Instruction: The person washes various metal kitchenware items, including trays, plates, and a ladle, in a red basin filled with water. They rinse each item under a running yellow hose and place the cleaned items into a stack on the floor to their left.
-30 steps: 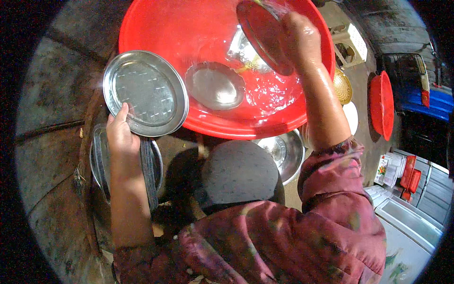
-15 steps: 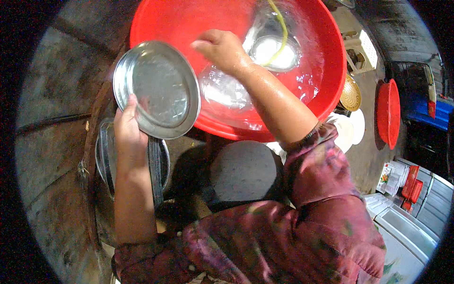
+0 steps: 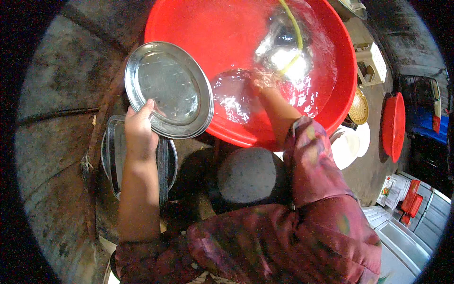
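Steel plate (image 3: 168, 89) sits in the left hand (image 3: 139, 135), fingers and thumb pinching its lower-left rim, face tilted up toward the camera, overhanging the near-left edge of the red basin (image 3: 198, 28). Plate is round, so no real long axis; its plane leans from the hand up and right toward the basin. Right hand (image 3: 262, 80) is plunged into the water (image 3: 302, 71) near basin centre, blurred by ripples, so I cannot tell whether it is closed on anything. A submerged steel plate (image 3: 231, 94) lies just left of that hand, between it and the held plate. Yellow-green hose (image 3: 295, 33) drops into the water at the far-right side, beside a bright glare patch. Key relation: held plate is left of the water, rim touching or just over the basin edge; left hand is on it, right hand is apart to its right. Below the left hand, a steel pan (image 3: 113, 156) rests on the dark ground. Round grey stool top (image 3: 250, 175) sits at the near edge of the basin.
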`<state>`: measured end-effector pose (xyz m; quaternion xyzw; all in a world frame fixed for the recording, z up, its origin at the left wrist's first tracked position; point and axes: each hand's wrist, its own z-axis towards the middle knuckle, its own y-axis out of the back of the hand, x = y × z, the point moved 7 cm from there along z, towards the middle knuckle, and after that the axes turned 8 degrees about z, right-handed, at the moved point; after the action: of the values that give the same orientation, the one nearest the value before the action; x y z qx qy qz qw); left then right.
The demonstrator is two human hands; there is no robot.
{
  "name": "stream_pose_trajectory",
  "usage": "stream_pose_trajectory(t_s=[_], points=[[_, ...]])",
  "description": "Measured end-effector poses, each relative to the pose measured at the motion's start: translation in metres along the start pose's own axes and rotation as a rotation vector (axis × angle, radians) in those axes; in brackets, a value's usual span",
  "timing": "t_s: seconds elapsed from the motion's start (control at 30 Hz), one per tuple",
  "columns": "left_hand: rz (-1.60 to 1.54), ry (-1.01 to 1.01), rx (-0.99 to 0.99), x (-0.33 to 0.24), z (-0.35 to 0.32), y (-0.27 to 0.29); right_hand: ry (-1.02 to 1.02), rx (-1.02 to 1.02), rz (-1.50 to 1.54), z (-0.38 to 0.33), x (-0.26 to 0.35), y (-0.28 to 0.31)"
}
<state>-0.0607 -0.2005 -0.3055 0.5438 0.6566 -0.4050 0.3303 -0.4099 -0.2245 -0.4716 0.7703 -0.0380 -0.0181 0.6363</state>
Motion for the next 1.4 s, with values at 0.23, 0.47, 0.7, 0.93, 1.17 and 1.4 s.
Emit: stream_pose_trajectory(t_s=[0.23,0.47,0.7,0.93,1.17,1.4], points=[[-0.025,0.001,0.036,0.000,0.003,-0.009,0.122,0.147,0.010,-0.024,0.027,0.104],[-0.103,-0.026,0.035,0.002,0.004,-0.007,0.149,-0.503,0.049,-0.049,0.028,0.257],[-0.261,-0.040,0.022,0.005,0.008,0.001,0.163,-0.757,0.695,-0.056,0.063,0.336],[-0.297,-0.029,0.113,-0.004,-0.003,-0.016,0.058,-0.130,1.035,-0.039,0.134,0.233],[-0.225,-0.016,0.052,0.005,0.007,-0.012,-0.563,-0.586,1.091,-0.021,-0.098,0.119],[-0.048,0.042,-0.104,0.007,0.004,0.001,-0.919,0.006,0.425,-0.036,-0.192,0.016]])
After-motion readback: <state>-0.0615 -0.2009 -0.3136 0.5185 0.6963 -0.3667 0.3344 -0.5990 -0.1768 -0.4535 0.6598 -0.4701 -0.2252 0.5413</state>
